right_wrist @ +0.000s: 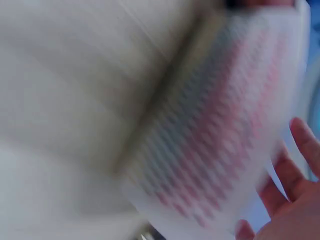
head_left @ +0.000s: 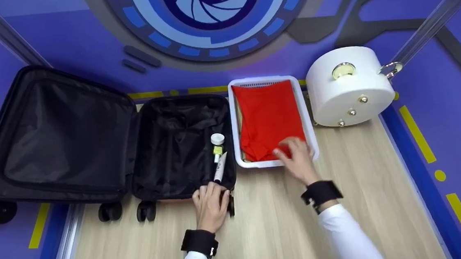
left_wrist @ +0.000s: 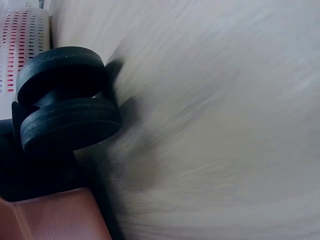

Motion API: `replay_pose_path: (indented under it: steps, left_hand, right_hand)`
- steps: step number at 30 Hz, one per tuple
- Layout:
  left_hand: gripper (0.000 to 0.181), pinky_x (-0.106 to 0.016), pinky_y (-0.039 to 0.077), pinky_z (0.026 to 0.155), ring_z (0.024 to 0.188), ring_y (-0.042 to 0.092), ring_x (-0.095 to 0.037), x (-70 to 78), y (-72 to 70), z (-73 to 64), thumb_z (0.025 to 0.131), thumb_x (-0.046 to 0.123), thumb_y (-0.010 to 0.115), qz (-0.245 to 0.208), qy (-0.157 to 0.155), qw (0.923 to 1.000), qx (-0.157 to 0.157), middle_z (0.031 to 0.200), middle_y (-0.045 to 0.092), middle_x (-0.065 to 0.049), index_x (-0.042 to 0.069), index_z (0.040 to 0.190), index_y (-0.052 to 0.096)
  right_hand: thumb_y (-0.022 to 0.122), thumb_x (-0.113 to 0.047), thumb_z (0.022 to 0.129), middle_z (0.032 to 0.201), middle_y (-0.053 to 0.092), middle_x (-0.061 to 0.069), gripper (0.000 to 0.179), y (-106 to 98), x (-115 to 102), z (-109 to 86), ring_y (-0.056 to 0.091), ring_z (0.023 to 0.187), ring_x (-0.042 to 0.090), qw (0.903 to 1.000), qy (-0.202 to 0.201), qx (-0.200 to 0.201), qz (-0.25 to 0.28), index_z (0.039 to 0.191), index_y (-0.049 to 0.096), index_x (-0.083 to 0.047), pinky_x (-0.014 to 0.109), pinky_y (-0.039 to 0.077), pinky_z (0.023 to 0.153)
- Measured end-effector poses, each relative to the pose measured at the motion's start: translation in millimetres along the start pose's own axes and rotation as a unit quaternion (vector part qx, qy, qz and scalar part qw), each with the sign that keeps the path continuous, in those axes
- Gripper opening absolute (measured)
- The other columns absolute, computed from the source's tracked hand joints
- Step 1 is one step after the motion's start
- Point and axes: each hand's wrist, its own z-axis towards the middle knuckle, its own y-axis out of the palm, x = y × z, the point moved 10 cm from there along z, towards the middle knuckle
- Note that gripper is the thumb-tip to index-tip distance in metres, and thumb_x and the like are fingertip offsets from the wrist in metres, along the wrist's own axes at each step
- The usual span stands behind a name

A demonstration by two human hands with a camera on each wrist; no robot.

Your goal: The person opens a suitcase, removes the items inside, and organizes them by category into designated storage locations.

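A folded red cloth (head_left: 270, 118) lies in a white plastic basket (head_left: 310, 133) with slotted walls. Over its near right corner my right hand (head_left: 299, 161) hovers, fingers spread; whether they touch the cloth cannot be told. My left hand (head_left: 210, 207) rests on the front rim of the open black-lined suitcase (head_left: 166, 151), fingers near the dark cap of a white tube (head_left: 220, 168). Behind the tube, inside the suitcase's right side, lie a small yellow-green-labelled bottle (head_left: 217, 150) and a round white-lidded jar (head_left: 217, 138). In the right wrist view, the fingers (right_wrist: 287, 172) appear beside the blurred basket wall.
The suitcase lid (head_left: 66, 134) is folded out to the left. Black caster wheels (left_wrist: 70, 100) stick out from the suitcase's front. A white rounded case (head_left: 348, 87) with gold studs stands right of the basket, on the wood-look table (head_left: 275, 224). A blue patterned panel (head_left: 218, 73) rises behind.
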Motion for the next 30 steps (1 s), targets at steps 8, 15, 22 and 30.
replay_pose_path:
  steps: [8,15,22,30]
  left_hand:
    - [0.013,-0.047,0.033,0.091,0.091,0.050,-0.023,-2.6,-1.4,-0.9,0.100,0.029,0.065,0.009,0.002,0.9999,0.014,0.096,0.059,0.001,0.017,0.098,0.066]
    - [0.010,-0.046,0.032,0.091,0.091,0.051,-0.023,1.0,-0.8,1.1,0.100,0.028,0.066,0.013,0.014,0.9997,0.015,0.097,0.059,0.001,0.018,0.098,0.066]
    - [0.010,-0.047,0.032,0.093,0.092,0.051,-0.023,2.2,-0.3,-0.2,0.101,0.028,0.064,0.019,0.007,0.9998,0.010,0.098,0.059,0.002,0.018,0.099,0.066]
    - [0.013,-0.047,0.032,0.094,0.092,0.050,-0.022,0.6,-1.2,0.1,0.102,0.030,0.062,0.026,0.004,0.9996,0.001,0.098,0.059,0.001,0.018,0.100,0.066]
  right_hand:
    - [0.068,-0.020,0.097,0.130,0.061,0.026,0.032,-131.2,13.1,82.7,0.051,0.126,0.045,0.9901,-0.027,0.137,-0.016,0.122,0.063,0.001,0.063,0.026,0.110]
    - [0.057,-0.031,0.102,0.159,0.036,0.024,0.049,-230.3,63.6,130.4,0.028,0.148,0.045,0.9747,0.080,0.160,-0.134,0.137,0.055,0.002,0.062,0.015,0.121]
    - [0.049,-0.049,0.101,0.169,-0.011,0.026,0.079,-251.2,121.9,144.9,-0.012,0.156,0.049,0.9716,0.189,0.050,-0.134,0.160,0.029,-0.001,0.073,-0.011,0.117]
    - [0.064,-0.054,0.093,0.157,-0.003,0.024,0.096,-258.8,134.0,146.0,0.020,0.143,0.056,0.9756,0.210,0.045,-0.043,0.161,0.019,-0.004,0.057,0.018,0.122]
